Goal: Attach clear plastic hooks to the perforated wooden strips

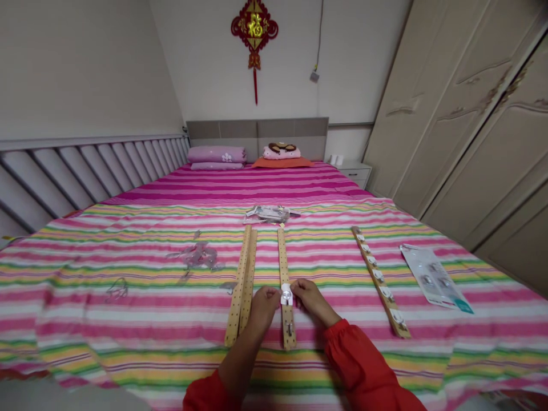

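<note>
Pink, green and yellow stripes cover the bed [128, 319], which carries everything. Toward its near edge lie wooden slats running away from the viewer: the paired strips [244, 274] left of centre, the middle strip [282, 257] just beside them, and well apart to the right the hooked strip [379, 279], already studded with a row of fittings. A flat packet [434, 279] lies near the bed's right edge.

On the middle strip, close to its near end, sits the white hook [286, 297]. It looks light, rigid and small enough to slip, so its two side edges are the fair place to pinch; the strip is stiff but thin, and would likely rock on the soft bedding.

The left hand [263, 305] and right hand [312, 299] meet over it, fingers curled and closed on the hook from either side, wrists low, forearms converging from the near edge. Whether the hook is already stuck down is hard to tell.
</note>
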Action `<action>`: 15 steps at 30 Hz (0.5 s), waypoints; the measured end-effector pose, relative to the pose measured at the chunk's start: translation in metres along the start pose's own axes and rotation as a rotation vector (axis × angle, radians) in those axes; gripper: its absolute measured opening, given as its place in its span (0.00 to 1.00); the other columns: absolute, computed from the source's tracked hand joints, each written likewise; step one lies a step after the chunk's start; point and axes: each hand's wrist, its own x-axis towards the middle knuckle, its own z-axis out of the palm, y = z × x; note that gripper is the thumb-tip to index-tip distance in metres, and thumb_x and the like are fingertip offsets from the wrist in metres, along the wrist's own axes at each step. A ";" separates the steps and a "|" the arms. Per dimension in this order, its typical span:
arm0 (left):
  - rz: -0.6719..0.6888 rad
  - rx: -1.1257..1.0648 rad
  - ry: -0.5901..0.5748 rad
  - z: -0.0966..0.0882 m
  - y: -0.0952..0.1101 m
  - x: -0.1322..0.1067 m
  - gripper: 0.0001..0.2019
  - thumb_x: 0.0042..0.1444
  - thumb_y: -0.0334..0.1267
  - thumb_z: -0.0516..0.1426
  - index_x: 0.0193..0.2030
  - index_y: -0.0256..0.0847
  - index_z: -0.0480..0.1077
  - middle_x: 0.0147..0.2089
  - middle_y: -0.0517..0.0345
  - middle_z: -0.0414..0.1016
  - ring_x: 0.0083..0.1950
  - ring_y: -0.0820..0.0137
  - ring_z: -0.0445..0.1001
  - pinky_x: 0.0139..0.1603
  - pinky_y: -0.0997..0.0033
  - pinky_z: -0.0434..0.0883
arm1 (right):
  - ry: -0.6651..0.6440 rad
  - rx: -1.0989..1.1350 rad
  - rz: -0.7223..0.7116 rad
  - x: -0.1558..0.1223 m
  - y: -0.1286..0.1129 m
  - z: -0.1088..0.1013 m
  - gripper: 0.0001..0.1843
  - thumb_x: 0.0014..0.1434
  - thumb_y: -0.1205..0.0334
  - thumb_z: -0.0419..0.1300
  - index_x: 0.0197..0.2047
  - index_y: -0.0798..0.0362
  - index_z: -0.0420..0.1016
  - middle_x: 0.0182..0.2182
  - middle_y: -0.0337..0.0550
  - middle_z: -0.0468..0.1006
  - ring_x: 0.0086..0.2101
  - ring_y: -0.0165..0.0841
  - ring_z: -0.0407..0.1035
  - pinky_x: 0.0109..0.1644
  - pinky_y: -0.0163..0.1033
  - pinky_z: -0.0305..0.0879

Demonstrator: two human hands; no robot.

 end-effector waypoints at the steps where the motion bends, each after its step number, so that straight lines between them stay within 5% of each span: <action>1: -0.002 0.019 0.003 0.000 0.000 0.001 0.09 0.46 0.43 0.56 0.24 0.39 0.66 0.20 0.63 0.68 0.26 0.70 0.70 0.29 0.72 0.65 | -0.001 -0.009 -0.004 0.000 0.000 0.000 0.11 0.46 0.56 0.57 0.18 0.50 0.63 0.07 0.29 0.61 0.11 0.25 0.54 0.16 0.32 0.48; 15: -0.076 0.349 0.029 0.003 0.009 0.013 0.12 0.46 0.45 0.56 0.20 0.41 0.62 0.19 0.63 0.64 0.26 0.70 0.67 0.30 0.72 0.59 | 0.052 -0.136 -0.085 0.009 0.007 0.000 0.11 0.46 0.57 0.57 0.17 0.50 0.61 0.11 0.30 0.61 0.16 0.27 0.56 0.21 0.33 0.52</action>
